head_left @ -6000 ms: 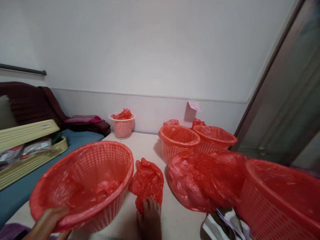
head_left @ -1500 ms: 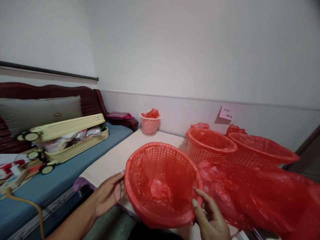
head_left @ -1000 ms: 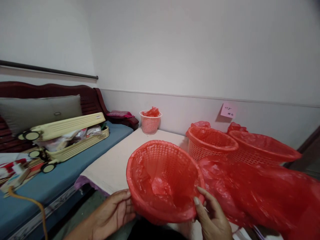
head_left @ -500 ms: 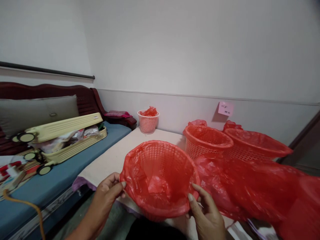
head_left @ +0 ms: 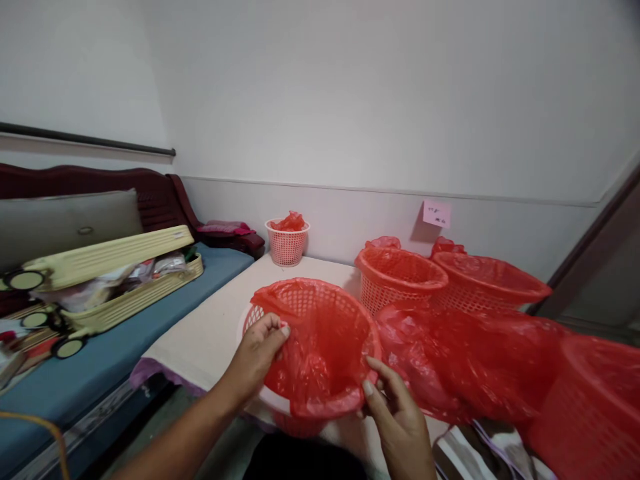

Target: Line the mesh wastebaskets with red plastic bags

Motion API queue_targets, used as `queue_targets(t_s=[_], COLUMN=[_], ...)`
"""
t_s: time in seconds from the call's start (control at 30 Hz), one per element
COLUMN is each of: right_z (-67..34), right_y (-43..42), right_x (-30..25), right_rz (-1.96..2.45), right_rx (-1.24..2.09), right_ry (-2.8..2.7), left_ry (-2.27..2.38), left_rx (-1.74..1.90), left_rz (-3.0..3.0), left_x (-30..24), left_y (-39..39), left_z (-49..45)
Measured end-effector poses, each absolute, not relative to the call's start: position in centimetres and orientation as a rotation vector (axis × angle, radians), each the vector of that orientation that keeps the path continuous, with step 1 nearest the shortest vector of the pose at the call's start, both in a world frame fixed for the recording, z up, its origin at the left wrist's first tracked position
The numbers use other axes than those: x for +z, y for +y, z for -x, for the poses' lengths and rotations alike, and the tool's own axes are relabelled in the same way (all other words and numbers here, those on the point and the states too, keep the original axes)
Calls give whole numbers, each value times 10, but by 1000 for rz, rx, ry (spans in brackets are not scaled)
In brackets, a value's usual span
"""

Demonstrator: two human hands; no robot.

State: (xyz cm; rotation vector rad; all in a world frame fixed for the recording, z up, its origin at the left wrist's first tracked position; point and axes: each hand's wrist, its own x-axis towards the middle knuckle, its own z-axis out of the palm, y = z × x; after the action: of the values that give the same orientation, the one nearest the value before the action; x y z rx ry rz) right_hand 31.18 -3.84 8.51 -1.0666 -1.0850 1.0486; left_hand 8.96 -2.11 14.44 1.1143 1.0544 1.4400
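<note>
In front of me stands a white perforated plastic basket point(head_left: 273, 395) with a red plastic bag point(head_left: 327, 340) lining it. My left hand point(head_left: 260, 350) pinches the bag's edge, pulled inward off the left side of the rim, so the white rim and holes show there. On the right front of the rim, my right hand point(head_left: 395, 413) grips the bag where it is still folded over, thumb on the inside edge. The bag covers the back, right and front right of the rim.
Behind stand a small lined basket point(head_left: 287, 243) and two larger lined baskets point(head_left: 400, 283), point(head_left: 485, 283). A heap of red plastic point(head_left: 465, 360) and another red-lined basket point(head_left: 595, 407) lie to the right. At left, an open yellow suitcase point(head_left: 125, 280) rests on a blue mattress point(head_left: 165, 320).
My left hand has moved right and inward, drawing the bag off the left part of the rim and baring the white basket. My right hand stays at the right front rim. The view has shifted slightly right.
</note>
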Motion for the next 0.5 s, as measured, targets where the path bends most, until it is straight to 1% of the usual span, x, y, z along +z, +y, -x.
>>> queue_targets(t_s=[0.17, 0.27, 0.4, 0.5], right_z=[-322, -322, -325, -327], right_y=[-41, -40, -36, -42], right_x=[92, 98, 98, 99], right_rz=[906, 893, 892, 975], right_rx=[1271, 1332, 1271, 1069], right_ry=[-1004, -950, -977, -1101], left_ry=[957, 918, 881, 901], left_rx=[1493, 1504, 1479, 1368], left_rz=[-1095, -1095, -1129, -1239], left_x=[145, 144, 143, 146], left_y=[-17, -18, -22, -29], left_z=[-90, -88, -83, -81])
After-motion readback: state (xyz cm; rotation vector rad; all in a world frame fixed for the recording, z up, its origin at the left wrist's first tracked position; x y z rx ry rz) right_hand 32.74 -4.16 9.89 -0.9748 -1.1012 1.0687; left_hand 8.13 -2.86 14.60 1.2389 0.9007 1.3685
